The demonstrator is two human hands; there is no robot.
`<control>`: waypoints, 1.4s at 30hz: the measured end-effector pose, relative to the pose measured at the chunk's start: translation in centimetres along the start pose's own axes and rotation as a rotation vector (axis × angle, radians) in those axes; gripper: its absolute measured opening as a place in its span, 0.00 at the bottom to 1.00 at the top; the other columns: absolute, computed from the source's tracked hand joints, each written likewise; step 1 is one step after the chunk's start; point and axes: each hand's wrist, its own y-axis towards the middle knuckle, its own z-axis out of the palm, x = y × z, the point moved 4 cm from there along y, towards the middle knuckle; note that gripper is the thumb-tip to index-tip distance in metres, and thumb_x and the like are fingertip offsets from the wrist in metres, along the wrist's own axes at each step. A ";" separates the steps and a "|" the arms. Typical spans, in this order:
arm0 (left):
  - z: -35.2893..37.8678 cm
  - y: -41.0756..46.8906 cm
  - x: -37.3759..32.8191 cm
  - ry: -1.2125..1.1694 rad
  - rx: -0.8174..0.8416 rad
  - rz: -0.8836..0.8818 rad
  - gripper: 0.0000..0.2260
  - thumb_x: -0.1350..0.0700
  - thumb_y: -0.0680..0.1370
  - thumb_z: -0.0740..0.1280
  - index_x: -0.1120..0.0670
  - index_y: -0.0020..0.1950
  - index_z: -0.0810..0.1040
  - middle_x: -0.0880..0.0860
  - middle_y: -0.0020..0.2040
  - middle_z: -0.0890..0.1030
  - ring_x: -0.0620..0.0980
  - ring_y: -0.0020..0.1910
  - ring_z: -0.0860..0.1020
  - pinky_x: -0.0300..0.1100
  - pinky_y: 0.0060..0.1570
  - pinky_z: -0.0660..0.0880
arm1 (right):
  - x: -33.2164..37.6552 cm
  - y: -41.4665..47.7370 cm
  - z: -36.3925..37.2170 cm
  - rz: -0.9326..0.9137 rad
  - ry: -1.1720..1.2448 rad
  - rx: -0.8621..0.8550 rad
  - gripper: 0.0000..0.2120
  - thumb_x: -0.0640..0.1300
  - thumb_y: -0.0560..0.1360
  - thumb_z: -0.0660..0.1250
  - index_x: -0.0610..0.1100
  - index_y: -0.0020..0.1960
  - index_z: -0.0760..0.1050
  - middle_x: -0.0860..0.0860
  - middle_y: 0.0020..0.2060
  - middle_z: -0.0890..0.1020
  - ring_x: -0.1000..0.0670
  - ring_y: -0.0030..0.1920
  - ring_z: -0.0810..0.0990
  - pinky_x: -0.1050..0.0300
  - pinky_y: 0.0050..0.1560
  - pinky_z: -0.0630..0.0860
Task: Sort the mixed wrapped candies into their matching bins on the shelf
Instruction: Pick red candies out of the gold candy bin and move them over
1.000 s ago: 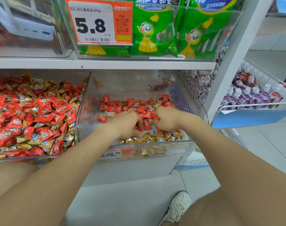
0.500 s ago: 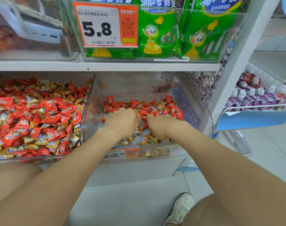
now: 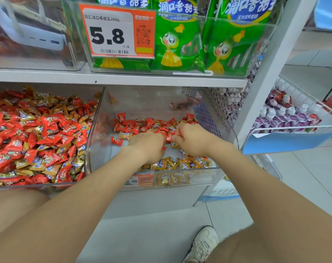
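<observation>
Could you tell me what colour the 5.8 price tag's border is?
Orange, framing the rectangular white paper price tag; head view.

The orange price tag (image 3: 117, 31) reads "5.8" and "240g"; green bags (image 3: 177, 38) read "润口香甜王"

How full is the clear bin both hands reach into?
Nearly empty: the clear plastic bin holds a thin scatter of red and gold wrapped candies; bare floor shows.

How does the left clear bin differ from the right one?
Left clear plastic bin: heaped, red and gold wrapped candies mixed. Right clear plastic bin: thin layer, red candies mostly behind, gold candies in front, left hand and right hand inside. Both clear, same shelf.
</observation>
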 end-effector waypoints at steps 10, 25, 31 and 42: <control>-8.6 -10.2 2.2 -0.384 -0.635 -0.049 0.05 0.46 0.85 0.64 0.46 0.58 0.74 0.46 0.46 0.81 0.53 0.48 0.78 0.53 0.47 0.76 | 6.4 -2.3 -3.0 -0.065 0.299 -0.147 0.22 0.53 0.85 0.63 0.34 0.45 0.75 0.38 0.32 0.80 0.41 0.29 0.82 0.50 0.31 0.78; -9.4 -20.5 25.0 -0.204 -0.762 -0.461 0.07 0.52 0.83 0.68 0.51 0.60 0.76 0.52 0.53 0.70 0.59 0.47 0.75 0.52 0.47 0.69 | 28.3 -2.1 1.7 -0.651 -0.266 -0.344 0.17 0.60 0.86 0.52 0.48 0.65 0.65 0.48 0.51 0.78 0.38 0.50 0.81 0.47 0.39 0.71; -8.3 -18.6 30.6 -0.051 -0.652 -0.522 0.13 0.52 0.85 0.64 0.58 0.66 0.73 0.62 0.61 0.72 0.66 0.56 0.70 0.62 0.60 0.70 | 31.4 6.2 3.5 -0.512 0.000 -0.219 0.12 0.55 0.86 0.60 0.47 0.57 0.69 0.46 0.43 0.80 0.39 0.45 0.81 0.44 0.45 0.78; -9.5 -19.3 24.7 -0.135 -0.528 -0.391 0.20 0.49 0.79 0.64 0.46 0.71 0.74 0.52 0.68 0.71 0.58 0.69 0.66 0.59 0.71 0.65 | 28.4 5.7 1.7 -0.606 0.048 -0.293 0.19 0.49 0.82 0.63 0.50 0.72 0.76 0.50 0.54 0.86 0.51 0.50 0.83 0.50 0.58 0.79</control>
